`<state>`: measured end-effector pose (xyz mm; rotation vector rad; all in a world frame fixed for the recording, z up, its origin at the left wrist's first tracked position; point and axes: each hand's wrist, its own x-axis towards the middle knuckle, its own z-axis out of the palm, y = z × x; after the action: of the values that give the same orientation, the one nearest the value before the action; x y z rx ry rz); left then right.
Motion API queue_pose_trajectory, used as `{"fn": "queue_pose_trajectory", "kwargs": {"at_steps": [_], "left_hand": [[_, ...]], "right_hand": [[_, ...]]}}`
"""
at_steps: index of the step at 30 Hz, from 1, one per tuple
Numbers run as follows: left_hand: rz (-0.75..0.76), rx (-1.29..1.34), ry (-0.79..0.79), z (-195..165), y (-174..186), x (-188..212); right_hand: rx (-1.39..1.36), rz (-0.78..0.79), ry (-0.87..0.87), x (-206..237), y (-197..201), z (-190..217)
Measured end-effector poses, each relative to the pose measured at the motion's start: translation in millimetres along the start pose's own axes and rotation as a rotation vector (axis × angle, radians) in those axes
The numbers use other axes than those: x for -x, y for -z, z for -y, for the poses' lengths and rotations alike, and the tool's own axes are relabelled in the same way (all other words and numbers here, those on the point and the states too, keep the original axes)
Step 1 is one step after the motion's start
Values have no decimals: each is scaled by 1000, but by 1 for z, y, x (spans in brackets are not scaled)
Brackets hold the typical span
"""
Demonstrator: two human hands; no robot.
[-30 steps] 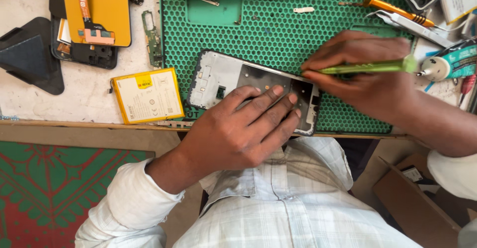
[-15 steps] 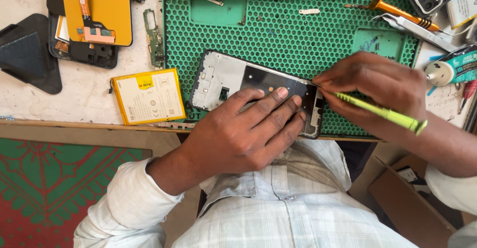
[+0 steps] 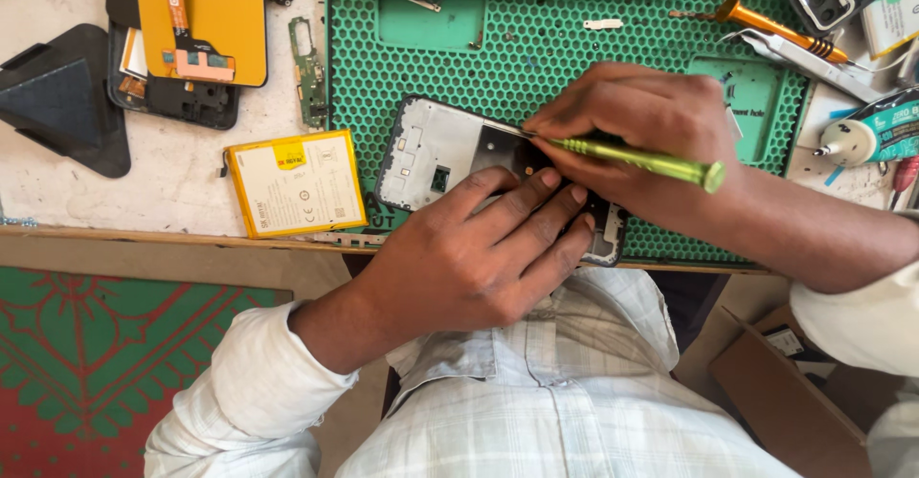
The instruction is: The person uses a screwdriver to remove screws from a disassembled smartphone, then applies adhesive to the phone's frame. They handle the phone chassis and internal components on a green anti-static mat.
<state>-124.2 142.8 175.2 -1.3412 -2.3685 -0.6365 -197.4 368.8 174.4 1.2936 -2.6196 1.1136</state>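
Phone frame [image 3: 431,157], opened and back side up, lies at centre frame on your green honeycomb work mat [image 3: 574,66], which sits on a pale, stained bench [image 3: 182,186]; below the bench edge, a red-and-green patterned floor covering [image 3: 105,363] fills the lower left. Its long axis runs from upper left to lower right, the lower-right end hidden under your hands. Your left hand [image 3: 479,258] presses flat on that end, fingers extended and not gripping. Your right hand [image 3: 641,133] pinches a green-handled screwdriver [image 3: 651,162], its tip touching the frame's upper edge. A yellow battery [image 3: 297,183] lies just left of the mat. A cardboard box [image 3: 785,401] at lower right shows contents too unclear to tell.
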Motion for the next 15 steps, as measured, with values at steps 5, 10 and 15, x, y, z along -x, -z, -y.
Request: {"fn": "queue_pose_trajectory", "kwargs": {"at_steps": [5,10,15], "left_hand": [[-22,-11,-2,0,-3,0],[-34,-8,6,-1,-4,1],[-57,-9,16,-3,-7,1]], "right_hand": [[-101,-20,37,-20,-9,-3],[-109,-20,20,-46,-24,-1],[-93,-2,3,-50,-24,2]]}}
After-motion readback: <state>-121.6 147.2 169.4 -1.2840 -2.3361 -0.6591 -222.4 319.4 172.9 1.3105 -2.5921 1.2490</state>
